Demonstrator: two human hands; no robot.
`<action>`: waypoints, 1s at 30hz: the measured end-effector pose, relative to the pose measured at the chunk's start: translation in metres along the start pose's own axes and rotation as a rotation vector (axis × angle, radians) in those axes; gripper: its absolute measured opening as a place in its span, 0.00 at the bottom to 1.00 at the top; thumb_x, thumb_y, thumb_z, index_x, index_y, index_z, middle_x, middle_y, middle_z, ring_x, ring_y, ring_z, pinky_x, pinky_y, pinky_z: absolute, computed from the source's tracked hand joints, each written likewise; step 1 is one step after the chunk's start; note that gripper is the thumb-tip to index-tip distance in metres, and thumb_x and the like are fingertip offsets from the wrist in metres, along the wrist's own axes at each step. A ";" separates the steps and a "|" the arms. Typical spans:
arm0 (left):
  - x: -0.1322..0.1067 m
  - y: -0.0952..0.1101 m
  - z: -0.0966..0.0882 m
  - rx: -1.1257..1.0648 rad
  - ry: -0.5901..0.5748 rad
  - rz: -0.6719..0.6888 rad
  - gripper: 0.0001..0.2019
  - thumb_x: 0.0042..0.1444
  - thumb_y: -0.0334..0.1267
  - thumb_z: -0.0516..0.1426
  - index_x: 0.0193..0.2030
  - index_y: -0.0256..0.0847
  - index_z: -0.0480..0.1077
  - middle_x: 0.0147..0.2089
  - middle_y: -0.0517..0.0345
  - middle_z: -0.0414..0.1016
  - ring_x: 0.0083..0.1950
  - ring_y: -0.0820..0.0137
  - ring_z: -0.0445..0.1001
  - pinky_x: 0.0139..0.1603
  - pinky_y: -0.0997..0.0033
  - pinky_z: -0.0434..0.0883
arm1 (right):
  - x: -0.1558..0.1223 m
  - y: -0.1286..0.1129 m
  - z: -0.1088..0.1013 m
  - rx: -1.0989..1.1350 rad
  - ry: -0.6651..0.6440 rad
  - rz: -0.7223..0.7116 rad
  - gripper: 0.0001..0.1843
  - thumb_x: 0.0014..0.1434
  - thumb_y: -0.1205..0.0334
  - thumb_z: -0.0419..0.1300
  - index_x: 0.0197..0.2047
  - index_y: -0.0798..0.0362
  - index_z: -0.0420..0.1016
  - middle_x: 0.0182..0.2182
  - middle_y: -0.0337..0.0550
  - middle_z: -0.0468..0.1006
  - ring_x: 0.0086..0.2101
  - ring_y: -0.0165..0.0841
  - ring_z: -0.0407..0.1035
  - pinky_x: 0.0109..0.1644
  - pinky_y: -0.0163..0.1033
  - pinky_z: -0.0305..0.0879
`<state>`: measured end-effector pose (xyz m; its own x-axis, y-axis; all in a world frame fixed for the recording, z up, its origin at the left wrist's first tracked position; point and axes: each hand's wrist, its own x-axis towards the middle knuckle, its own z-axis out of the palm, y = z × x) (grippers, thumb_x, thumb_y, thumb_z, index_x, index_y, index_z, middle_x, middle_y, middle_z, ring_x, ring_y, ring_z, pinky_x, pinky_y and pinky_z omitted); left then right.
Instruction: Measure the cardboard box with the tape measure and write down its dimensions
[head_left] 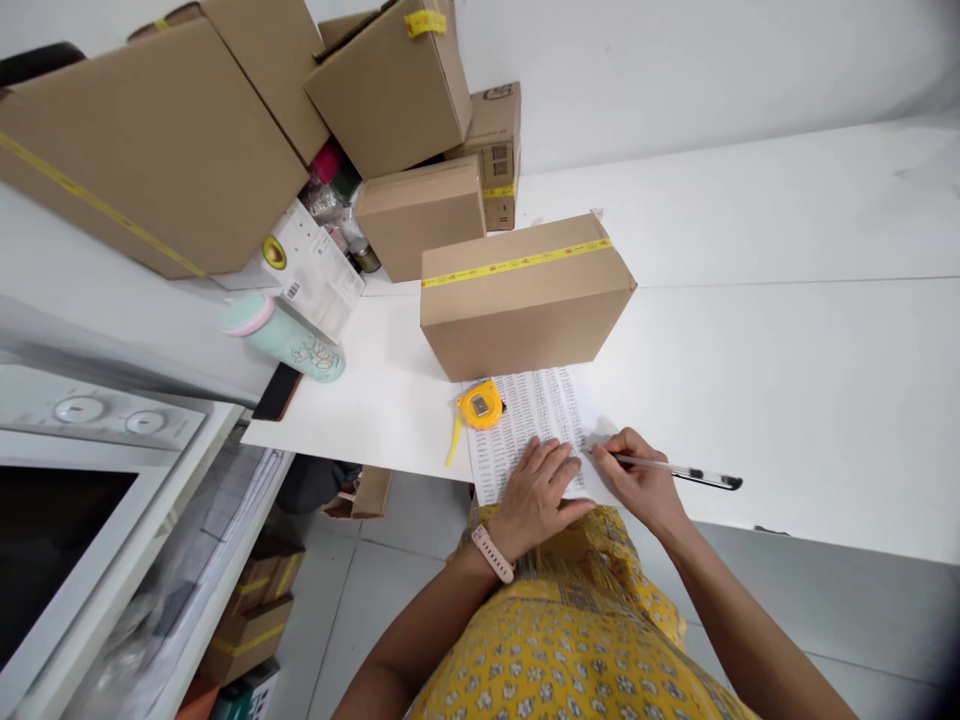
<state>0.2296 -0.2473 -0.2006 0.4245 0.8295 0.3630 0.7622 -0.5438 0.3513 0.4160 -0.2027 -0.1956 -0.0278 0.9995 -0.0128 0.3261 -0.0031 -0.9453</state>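
A sheet of paper [491, 470] covered with columns of small writing lies at the table's front edge. Flat on its lower part rests my left hand [541, 495], fingers extended, with a pink band on the wrist. My right hand [637, 475] grips a clear pen with a black cap end [697, 475], its tip at the sheet's right side. On the paper's upper left sits a yellow tape measure [481, 405], a short length of tape sticking out. Just behind the sheet stands a closed cardboard box [525, 320] with yellow printed tape, covering the paper's far edge.
More cardboard boxes [390, 90] are stacked at the back left. A mint-green bottle [289, 340] stands beside a white printed box [315, 265] on the left. Below, at far left, is a microwave [82, 470]. The white table [787, 400] extends to the right.
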 end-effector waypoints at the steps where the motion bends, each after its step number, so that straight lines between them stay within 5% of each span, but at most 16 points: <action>1: 0.000 0.000 0.000 0.000 0.007 0.004 0.26 0.66 0.56 0.57 0.58 0.35 0.71 0.62 0.43 0.75 0.67 0.55 0.69 0.74 0.46 0.61 | 0.000 -0.001 0.000 0.005 0.001 0.008 0.19 0.58 0.46 0.66 0.28 0.49 0.66 0.19 0.35 0.68 0.21 0.29 0.59 0.24 0.35 0.55; 10: -0.001 -0.001 0.001 -0.011 0.035 0.014 0.25 0.65 0.54 0.58 0.58 0.34 0.71 0.62 0.43 0.75 0.67 0.54 0.69 0.73 0.46 0.61 | 0.010 -0.006 -0.008 0.125 -0.031 0.030 0.20 0.55 0.43 0.70 0.38 0.51 0.75 0.31 0.43 0.78 0.30 0.33 0.69 0.32 0.38 0.66; 18: 0.000 0.000 0.000 -0.020 0.028 0.005 0.25 0.66 0.56 0.57 0.58 0.37 0.71 0.61 0.44 0.75 0.66 0.54 0.70 0.73 0.44 0.62 | 0.010 -0.003 -0.004 -0.034 -0.050 -0.058 0.18 0.62 0.47 0.62 0.29 0.48 0.63 0.19 0.32 0.61 0.21 0.28 0.54 0.23 0.35 0.51; 30: -0.001 0.000 0.002 -0.011 0.023 0.004 0.25 0.65 0.56 0.57 0.57 0.37 0.72 0.61 0.44 0.75 0.66 0.55 0.70 0.73 0.45 0.61 | 0.011 -0.005 -0.003 -0.071 -0.077 -0.086 0.17 0.62 0.48 0.60 0.28 0.48 0.62 0.19 0.32 0.61 0.21 0.28 0.55 0.23 0.35 0.51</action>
<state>0.2301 -0.2475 -0.2030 0.4162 0.8242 0.3840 0.7550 -0.5486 0.3591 0.4168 -0.1911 -0.1905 -0.1301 0.9907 0.0400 0.3857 0.0877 -0.9184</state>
